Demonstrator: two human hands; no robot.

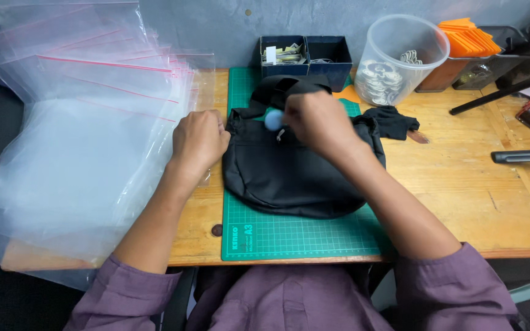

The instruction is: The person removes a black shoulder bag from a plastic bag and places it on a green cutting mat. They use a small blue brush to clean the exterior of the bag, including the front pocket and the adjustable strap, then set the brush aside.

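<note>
A black fabric bag (pixel 289 178) lies on a green cutting mat (pixel 302 236) on a wooden table. My left hand (pixel 199 140) grips the bag's left upper edge with its fingers closed. At the top middle of the bag, my right hand (pixel 317 121) pinches a small light-blue ball-shaped charm (pixel 273 119), with a small metal piece hanging just below it. The bag's black strap (pixel 394 121) trails off to the right and behind my hands.
A stack of clear plastic zip bags (pixel 87 135) covers the table's left side. At the back stand a dark blue divided box (pixel 307 54), a clear plastic tub (pixel 400 58) of small metal parts, and orange pieces (pixel 468 37). Black tool handles (pixel 522 156) lie at right.
</note>
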